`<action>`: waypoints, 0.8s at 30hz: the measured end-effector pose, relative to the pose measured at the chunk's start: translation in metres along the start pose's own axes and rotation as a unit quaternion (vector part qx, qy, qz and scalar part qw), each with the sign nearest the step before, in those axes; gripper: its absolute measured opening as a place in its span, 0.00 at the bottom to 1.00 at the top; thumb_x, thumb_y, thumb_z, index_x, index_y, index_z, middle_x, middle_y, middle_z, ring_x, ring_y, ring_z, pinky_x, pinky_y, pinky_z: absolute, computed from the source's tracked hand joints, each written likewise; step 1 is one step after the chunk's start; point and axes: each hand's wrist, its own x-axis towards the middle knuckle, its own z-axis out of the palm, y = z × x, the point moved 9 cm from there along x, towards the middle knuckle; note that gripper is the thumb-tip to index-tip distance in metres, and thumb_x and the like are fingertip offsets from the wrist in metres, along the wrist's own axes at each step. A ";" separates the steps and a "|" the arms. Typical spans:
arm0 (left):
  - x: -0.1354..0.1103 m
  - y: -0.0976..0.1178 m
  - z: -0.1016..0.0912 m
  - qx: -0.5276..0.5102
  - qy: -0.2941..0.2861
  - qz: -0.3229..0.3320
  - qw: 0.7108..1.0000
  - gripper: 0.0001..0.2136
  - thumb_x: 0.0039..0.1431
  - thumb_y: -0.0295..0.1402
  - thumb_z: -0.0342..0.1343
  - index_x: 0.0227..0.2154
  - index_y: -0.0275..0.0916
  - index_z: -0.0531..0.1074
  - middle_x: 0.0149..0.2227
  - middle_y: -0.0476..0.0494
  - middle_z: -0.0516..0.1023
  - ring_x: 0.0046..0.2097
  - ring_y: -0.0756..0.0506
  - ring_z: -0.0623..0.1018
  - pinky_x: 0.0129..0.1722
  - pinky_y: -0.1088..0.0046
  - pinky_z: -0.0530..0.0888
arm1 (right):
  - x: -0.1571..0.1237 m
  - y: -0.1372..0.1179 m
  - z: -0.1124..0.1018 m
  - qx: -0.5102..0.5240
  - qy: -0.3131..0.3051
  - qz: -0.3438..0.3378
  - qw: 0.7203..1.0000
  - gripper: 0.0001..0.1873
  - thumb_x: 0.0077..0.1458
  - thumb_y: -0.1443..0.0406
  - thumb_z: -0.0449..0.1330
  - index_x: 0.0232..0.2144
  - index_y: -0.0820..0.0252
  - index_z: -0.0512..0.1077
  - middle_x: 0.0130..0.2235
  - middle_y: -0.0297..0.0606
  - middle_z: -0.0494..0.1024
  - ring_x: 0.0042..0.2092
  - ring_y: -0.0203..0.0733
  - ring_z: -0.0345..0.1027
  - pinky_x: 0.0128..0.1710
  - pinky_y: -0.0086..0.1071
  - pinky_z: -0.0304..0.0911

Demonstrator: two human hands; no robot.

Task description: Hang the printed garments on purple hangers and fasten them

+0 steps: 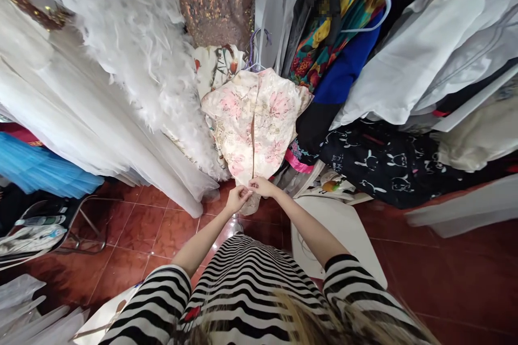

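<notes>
A cream dress with pink flowers (271, 113) hangs on a hanger (256, 66) straight ahead of me. A narrow opening runs down its middle, with the edges close together. At the lower end of that opening, my left hand (238, 198) pinches the fabric. My right hand (262, 187) pinches it right beside the left, the fingertips almost meeting. Whatever small part lies between the fingertips is too small to make out. Below both hands the lower part of the dress hangs down.
White gowns and a feathery white garment (133, 38) hang on the left. A sequinned dress (220, 0) hangs behind. To the right are a black printed garment (388, 159) and white clothes (413, 59). A white chair (340, 232) stands low at right on red floor tiles (137, 226).
</notes>
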 end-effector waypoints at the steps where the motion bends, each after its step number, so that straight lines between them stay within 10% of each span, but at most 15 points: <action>1: 0.001 -0.001 0.001 -0.011 -0.009 -0.007 1.000 0.13 0.53 0.42 0.59 0.22 0.40 0.68 0.21 0.52 0.71 0.24 0.50 0.71 0.28 0.75 0.69 | 0.000 0.000 0.001 0.000 -0.001 -0.005 1.000 0.10 0.52 0.71 0.56 0.20 0.60 0.69 0.22 0.30 0.69 0.26 0.34 0.60 0.29 0.27 0.53; 24: 0.016 -0.005 -0.022 0.103 0.033 0.009 0.994 0.12 0.53 0.37 0.58 0.20 0.40 0.63 0.21 0.53 0.67 0.25 0.51 0.68 0.28 0.76 0.66 | 0.019 -0.005 0.001 -0.032 -0.022 0.024 0.999 0.07 0.53 0.71 0.53 0.25 0.59 0.68 0.28 0.34 0.71 0.30 0.36 0.61 0.31 0.28 0.52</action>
